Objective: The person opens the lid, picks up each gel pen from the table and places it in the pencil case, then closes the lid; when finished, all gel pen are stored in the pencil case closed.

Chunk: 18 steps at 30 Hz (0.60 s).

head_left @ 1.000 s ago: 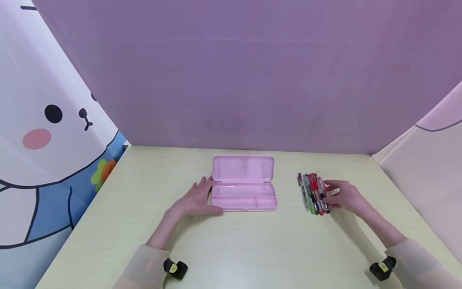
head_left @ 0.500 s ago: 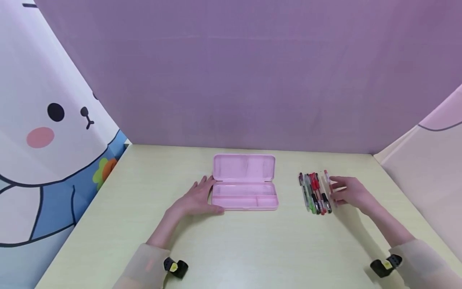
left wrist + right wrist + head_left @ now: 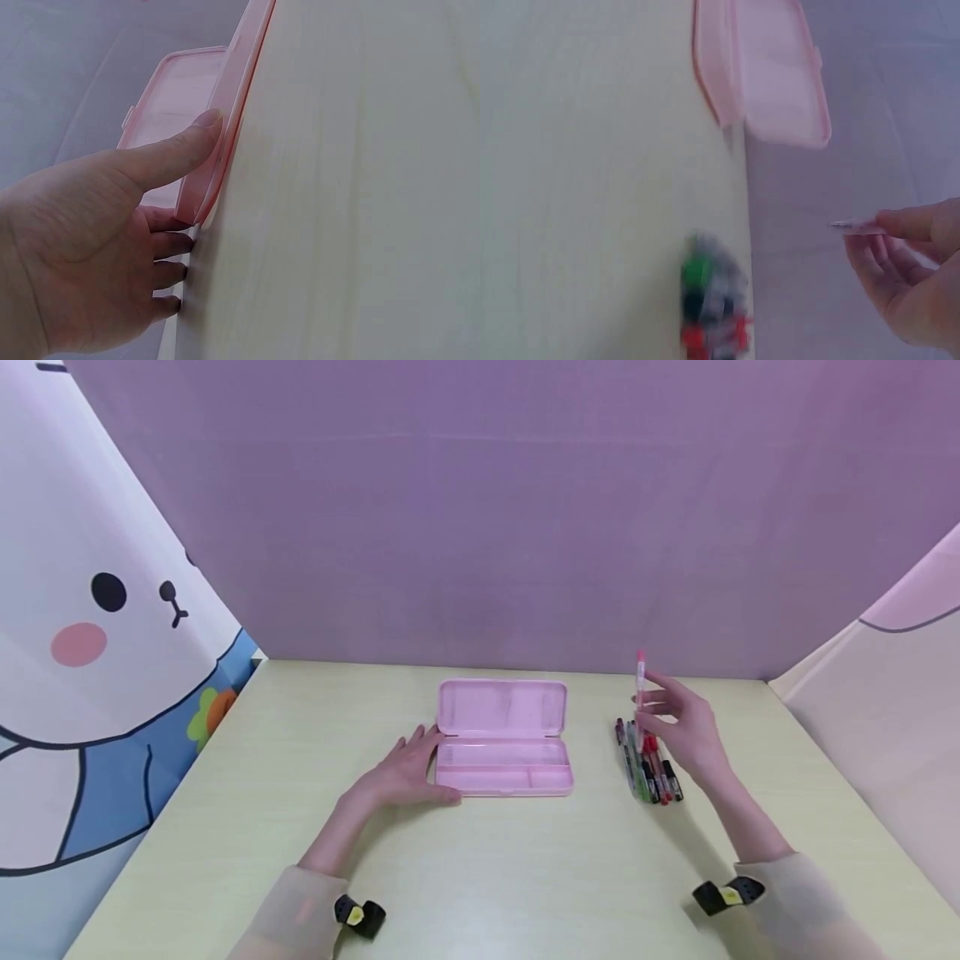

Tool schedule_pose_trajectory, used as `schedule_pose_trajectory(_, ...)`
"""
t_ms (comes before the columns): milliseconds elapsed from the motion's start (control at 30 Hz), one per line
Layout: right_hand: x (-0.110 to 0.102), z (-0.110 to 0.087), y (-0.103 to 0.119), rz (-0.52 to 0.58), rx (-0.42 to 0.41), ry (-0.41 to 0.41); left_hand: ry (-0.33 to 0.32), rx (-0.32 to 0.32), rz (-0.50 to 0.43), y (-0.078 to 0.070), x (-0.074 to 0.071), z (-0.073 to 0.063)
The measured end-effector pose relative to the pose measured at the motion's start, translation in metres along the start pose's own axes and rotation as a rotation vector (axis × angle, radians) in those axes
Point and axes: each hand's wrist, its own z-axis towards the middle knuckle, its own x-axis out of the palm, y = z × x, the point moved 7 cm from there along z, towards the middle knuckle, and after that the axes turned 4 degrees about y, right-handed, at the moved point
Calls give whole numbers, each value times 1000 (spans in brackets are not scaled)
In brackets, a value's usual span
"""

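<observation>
An open pink pencil case (image 3: 504, 768) lies on the table, its lid (image 3: 502, 707) tipped back and its compartments bare. My left hand (image 3: 405, 774) rests at its left end with fingers spread; in the left wrist view the thumb (image 3: 180, 154) lies along the case's front wall. My right hand (image 3: 686, 727) pinches a pink pen (image 3: 641, 672), raised upright above a row of several pens (image 3: 651, 772) on the table to the right of the case. In the right wrist view the held pen's tip (image 3: 841, 224) points toward the left.
The pale wooden table (image 3: 495, 877) ends at a purple backdrop (image 3: 480, 543) behind the case. A cartoon-printed cloth (image 3: 112, 710) hangs on the left, and a pale cloth (image 3: 892, 718) on the right. Both wrists wear small black cameras.
My right hand has drawn the pink pen off the right end of the row, then lifted it up and to the left. My left hand stays at the pencil case.
</observation>
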Motion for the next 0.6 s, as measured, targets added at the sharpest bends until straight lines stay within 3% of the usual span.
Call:
schedule_pose_trajectory(233,45,17,39,118,-149,-2,-4,5,2,0,1,1)
schedule_pose_trajectory(433,82,26,65,120,-179,106,-4,5,-8,-3,1,2)
schedule_pose_trajectory(600,110,30,79,62,-259,222,1,-5,-17,-5,1,0)
